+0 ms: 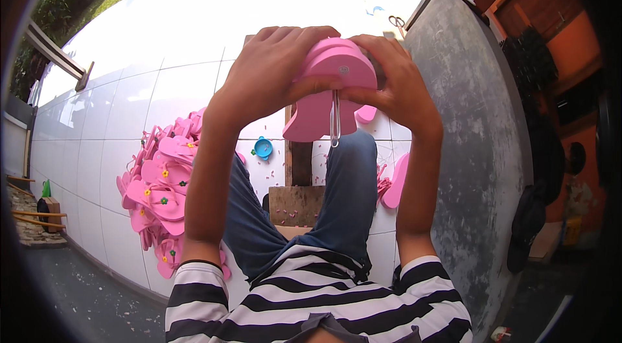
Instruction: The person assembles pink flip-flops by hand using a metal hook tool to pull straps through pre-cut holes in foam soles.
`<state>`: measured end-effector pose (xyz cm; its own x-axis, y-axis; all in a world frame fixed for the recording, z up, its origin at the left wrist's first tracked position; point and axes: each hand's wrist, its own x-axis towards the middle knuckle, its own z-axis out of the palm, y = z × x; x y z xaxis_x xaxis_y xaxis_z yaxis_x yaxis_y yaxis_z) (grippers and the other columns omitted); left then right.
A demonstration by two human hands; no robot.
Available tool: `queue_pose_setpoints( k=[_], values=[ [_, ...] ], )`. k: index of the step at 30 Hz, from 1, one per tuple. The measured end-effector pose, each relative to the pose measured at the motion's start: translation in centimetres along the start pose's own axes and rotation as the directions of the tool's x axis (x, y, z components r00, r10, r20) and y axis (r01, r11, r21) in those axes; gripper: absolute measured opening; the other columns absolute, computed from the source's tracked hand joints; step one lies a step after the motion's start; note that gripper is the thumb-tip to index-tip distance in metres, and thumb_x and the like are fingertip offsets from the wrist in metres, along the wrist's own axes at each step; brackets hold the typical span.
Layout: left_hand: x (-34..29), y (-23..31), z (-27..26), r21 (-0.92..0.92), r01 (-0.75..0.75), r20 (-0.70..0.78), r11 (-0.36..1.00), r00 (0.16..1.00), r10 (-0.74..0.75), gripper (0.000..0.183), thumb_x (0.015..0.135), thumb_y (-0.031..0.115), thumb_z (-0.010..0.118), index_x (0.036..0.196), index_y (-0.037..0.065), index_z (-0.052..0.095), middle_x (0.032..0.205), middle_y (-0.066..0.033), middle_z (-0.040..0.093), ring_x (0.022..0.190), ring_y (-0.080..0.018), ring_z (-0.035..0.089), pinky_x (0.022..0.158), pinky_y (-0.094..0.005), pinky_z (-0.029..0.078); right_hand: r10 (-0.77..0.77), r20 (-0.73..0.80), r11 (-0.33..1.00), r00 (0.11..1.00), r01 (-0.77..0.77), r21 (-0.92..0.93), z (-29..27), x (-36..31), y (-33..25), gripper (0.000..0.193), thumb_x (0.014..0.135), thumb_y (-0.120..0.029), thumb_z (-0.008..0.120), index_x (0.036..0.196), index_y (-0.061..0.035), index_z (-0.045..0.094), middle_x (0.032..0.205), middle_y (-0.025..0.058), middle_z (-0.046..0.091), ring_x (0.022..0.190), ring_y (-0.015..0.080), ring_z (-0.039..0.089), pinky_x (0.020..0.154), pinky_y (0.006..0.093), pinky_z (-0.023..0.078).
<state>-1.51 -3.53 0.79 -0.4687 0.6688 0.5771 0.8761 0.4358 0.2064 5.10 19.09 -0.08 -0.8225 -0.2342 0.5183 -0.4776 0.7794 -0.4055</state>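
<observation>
Up in front of me, both my hands grip a pink foam flip-flop sole (317, 116), which looks bent over at the top. My left hand (275, 61) wraps its left edge, thumb pressed across the face. On the other edge is my right hand (396, 80), its thumb pushing in near the middle. A thin metal looped tool (335, 124) hangs down from the sole between my thumbs; its upper end is hidden. Above the thumbs a small round mark shows on the pink foam.
A heap of pink flip-flops (162, 191) with small flowers lies at left. Beside it sits a blue dish (262, 148). A wooden block (295, 205) stands between my legs, with pink bits scattered around. Pink straps (383, 185) and another sole (396, 181) lie right; scissors (396, 22) lie far off.
</observation>
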Motion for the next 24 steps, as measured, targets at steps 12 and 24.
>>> queue_pose_setpoints(
  k=[12, 24],
  values=[
    [-8.6, 2.6, 16.2, -0.353, 0.043, -0.458, 0.935, 0.863, -0.212, 0.079, 0.097, 0.018, 0.048, 0.152, -0.001, -0.005, 0.153, -0.0380, -0.007, 0.143, -0.0558, -0.002, 0.113, -0.0640, 0.010, 0.574, -0.332, 0.596, 0.749, -0.104, 0.796, 13.8, -7.3, -2.8, 0.074, 0.100, -0.027, 0.053, 0.150, -0.0044, 0.004, 0.153, 0.0228, 0.019, 0.139, 0.0352, 0.030, 0.111, 0.0469, 0.030],
    [-9.7, -0.7, 19.7, -0.412, 0.061, -0.538, 0.909, 0.789, -0.296, 0.075, 0.091, 0.029, 0.065, 0.139, -0.002, 0.017, 0.136, -0.0286, 0.031, 0.126, -0.0402, 0.035, 0.102, -0.0536, 0.030, 0.597, -0.239, 0.579, 0.765, -0.205, 0.790, 18.3, -8.9, -0.4, 0.062, 0.101, -0.034, 0.052, 0.144, 0.0012, 0.024, 0.131, 0.0193, 0.049, 0.121, 0.0261, 0.051, 0.099, 0.0376, 0.042]
  ],
)
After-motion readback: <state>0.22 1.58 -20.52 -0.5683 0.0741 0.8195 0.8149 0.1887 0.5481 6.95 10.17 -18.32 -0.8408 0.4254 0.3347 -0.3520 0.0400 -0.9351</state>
